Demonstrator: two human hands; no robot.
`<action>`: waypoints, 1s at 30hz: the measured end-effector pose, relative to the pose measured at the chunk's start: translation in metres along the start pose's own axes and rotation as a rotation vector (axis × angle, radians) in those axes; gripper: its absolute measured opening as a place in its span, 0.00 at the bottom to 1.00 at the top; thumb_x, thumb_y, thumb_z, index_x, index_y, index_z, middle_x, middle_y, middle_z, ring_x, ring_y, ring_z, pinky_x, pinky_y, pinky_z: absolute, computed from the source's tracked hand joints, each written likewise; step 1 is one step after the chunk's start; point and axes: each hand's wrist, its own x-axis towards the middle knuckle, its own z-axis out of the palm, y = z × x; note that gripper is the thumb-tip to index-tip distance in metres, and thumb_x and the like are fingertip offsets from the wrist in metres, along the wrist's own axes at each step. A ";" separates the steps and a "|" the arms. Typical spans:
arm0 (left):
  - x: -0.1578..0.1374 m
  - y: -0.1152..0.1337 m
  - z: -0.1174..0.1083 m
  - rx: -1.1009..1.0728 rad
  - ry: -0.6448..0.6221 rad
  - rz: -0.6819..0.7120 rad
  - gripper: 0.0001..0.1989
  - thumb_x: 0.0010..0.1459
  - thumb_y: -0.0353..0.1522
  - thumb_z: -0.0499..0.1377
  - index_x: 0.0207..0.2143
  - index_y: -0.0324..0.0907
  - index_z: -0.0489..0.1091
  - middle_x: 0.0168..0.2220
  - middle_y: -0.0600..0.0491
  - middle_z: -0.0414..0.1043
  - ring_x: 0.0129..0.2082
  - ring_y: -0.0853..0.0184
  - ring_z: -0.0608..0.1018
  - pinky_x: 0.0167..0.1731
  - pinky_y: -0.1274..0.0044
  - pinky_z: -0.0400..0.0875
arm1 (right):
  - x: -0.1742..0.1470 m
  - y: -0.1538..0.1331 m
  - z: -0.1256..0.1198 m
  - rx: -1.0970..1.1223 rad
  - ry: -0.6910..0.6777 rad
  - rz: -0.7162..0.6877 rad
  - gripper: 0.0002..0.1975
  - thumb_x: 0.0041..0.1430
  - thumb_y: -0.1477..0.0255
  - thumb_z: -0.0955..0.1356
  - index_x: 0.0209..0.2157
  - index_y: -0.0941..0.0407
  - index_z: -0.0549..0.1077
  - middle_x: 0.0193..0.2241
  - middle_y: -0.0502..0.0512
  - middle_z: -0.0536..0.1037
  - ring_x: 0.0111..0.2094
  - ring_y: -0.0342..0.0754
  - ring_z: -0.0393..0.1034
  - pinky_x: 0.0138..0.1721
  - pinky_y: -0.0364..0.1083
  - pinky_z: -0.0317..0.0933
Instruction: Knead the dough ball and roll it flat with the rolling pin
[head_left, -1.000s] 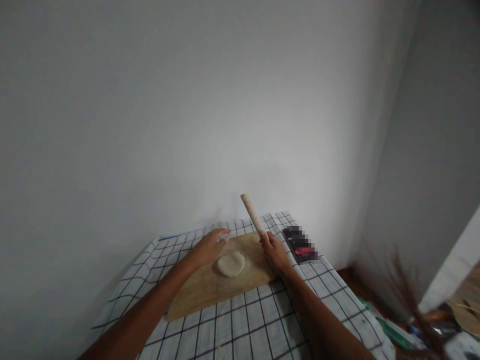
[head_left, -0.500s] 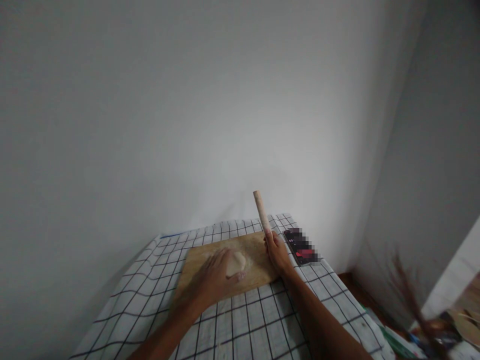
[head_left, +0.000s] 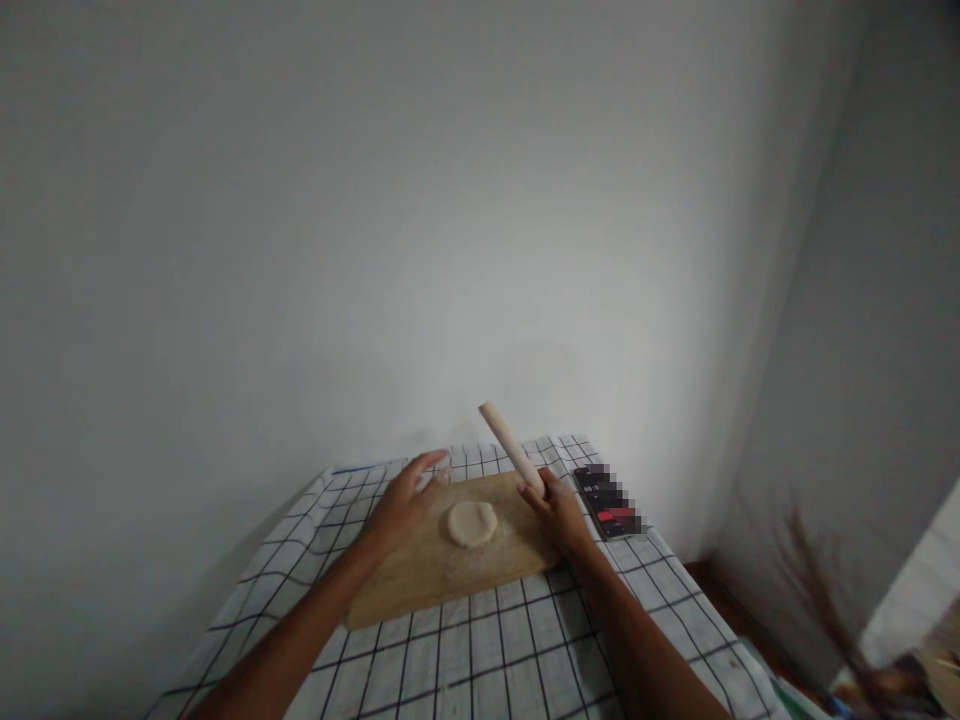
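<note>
A flattened round of pale dough (head_left: pixel 472 524) lies on a wooden board (head_left: pixel 420 585) with flour dusted around it. My right hand (head_left: pixel 553 508) grips one end of a wooden rolling pin (head_left: pixel 510 444), which is raised above the board's right side and leans up to the left. My left hand (head_left: pixel 411 497) hovers over the board's left part, fingers apart and holding nothing, clear of the dough.
A white cloth with dark check lines (head_left: pixel 480 650) covers the table. A phone (head_left: pixel 607 503), partly blurred out, lies right of the board. A pale wall (head_left: pixel 450 250) rises behind the table. Dry twigs (head_left: pixel 817 590) and other items stand at the lower right.
My left hand has lifted off the dough and moved up and left, uncovering the whole round. In my right hand the rolling pin has tilted further left and its tip sits lower.
</note>
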 end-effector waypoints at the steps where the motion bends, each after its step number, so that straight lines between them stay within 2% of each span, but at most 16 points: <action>1: 0.005 0.006 -0.009 -0.017 0.030 0.022 0.24 0.65 0.45 0.50 0.57 0.42 0.67 0.59 0.47 0.71 0.58 0.59 0.74 0.56 0.67 0.69 | 0.000 -0.002 -0.001 -0.073 -0.037 -0.020 0.20 0.62 0.51 0.64 0.32 0.54 0.70 0.22 0.46 0.68 0.24 0.44 0.62 0.26 0.42 0.50; 3: 0.012 0.021 -0.023 -0.037 0.064 0.107 0.22 0.66 0.44 0.50 0.57 0.44 0.67 0.59 0.49 0.70 0.59 0.61 0.72 0.59 0.67 0.66 | -0.001 -0.008 -0.003 -0.227 -0.101 -0.059 0.22 0.62 0.49 0.64 0.28 0.54 0.72 0.21 0.48 0.70 0.24 0.44 0.63 0.25 0.42 0.48; 5: 0.015 0.034 -0.028 0.011 0.070 0.190 0.20 0.67 0.42 0.50 0.56 0.46 0.68 0.58 0.51 0.70 0.59 0.62 0.71 0.60 0.67 0.63 | -0.001 -0.017 -0.005 -0.377 -0.160 -0.100 0.27 0.62 0.46 0.63 0.23 0.54 0.71 0.20 0.51 0.71 0.23 0.45 0.64 0.25 0.43 0.47; 7: 0.014 0.040 -0.021 0.087 0.034 0.241 0.19 0.68 0.41 0.49 0.56 0.46 0.68 0.57 0.51 0.71 0.59 0.62 0.71 0.60 0.68 0.63 | 0.000 -0.028 -0.006 -0.486 -0.223 -0.143 0.32 0.62 0.43 0.62 0.19 0.54 0.71 0.18 0.53 0.72 0.22 0.45 0.64 0.26 0.44 0.47; 10: 0.007 0.029 0.001 0.224 -0.034 0.208 0.18 0.69 0.38 0.46 0.55 0.45 0.68 0.56 0.50 0.72 0.58 0.63 0.71 0.59 0.70 0.64 | 0.007 -0.042 -0.007 -0.583 -0.305 -0.219 0.35 0.63 0.42 0.59 0.17 0.54 0.73 0.19 0.56 0.74 0.23 0.47 0.68 0.27 0.45 0.50; 15: -0.011 -0.007 0.035 0.344 -0.057 0.098 0.16 0.68 0.34 0.46 0.50 0.41 0.70 0.50 0.45 0.76 0.51 0.60 0.76 0.53 0.69 0.67 | 0.033 -0.050 -0.005 -0.742 -0.411 -0.306 0.31 0.69 0.52 0.57 0.23 0.54 0.78 0.24 0.58 0.79 0.26 0.49 0.72 0.29 0.45 0.54; 19: -0.015 -0.027 0.042 0.413 -0.027 0.065 0.14 0.67 0.30 0.47 0.47 0.40 0.70 0.47 0.42 0.76 0.52 0.58 0.76 0.54 0.67 0.65 | 0.053 -0.041 0.004 -0.766 -0.465 -0.319 0.24 0.69 0.60 0.60 0.24 0.54 0.78 0.25 0.57 0.79 0.28 0.49 0.73 0.31 0.45 0.58; 21: -0.014 -0.034 0.042 0.440 -0.018 0.052 0.13 0.67 0.30 0.48 0.47 0.40 0.70 0.47 0.41 0.76 0.52 0.57 0.75 0.54 0.66 0.64 | 0.057 -0.033 0.010 -0.763 -0.463 -0.329 0.21 0.69 0.63 0.60 0.29 0.55 0.79 0.30 0.57 0.80 0.33 0.50 0.74 0.35 0.45 0.60; 26: -0.010 -0.043 0.047 0.476 -0.024 0.054 0.13 0.67 0.33 0.49 0.48 0.41 0.70 0.48 0.42 0.75 0.52 0.56 0.75 0.55 0.63 0.63 | 0.046 -0.018 0.013 -0.736 -0.455 -0.364 0.17 0.71 0.67 0.59 0.42 0.56 0.77 0.44 0.58 0.79 0.48 0.50 0.70 0.52 0.48 0.60; 30: -0.009 -0.041 0.051 0.486 -0.031 0.072 0.14 0.66 0.31 0.50 0.50 0.40 0.69 0.50 0.44 0.75 0.53 0.57 0.74 0.56 0.65 0.63 | 0.023 -0.014 0.009 -0.682 -0.373 -0.372 0.17 0.72 0.68 0.57 0.43 0.55 0.76 0.48 0.58 0.78 0.52 0.51 0.69 0.55 0.50 0.60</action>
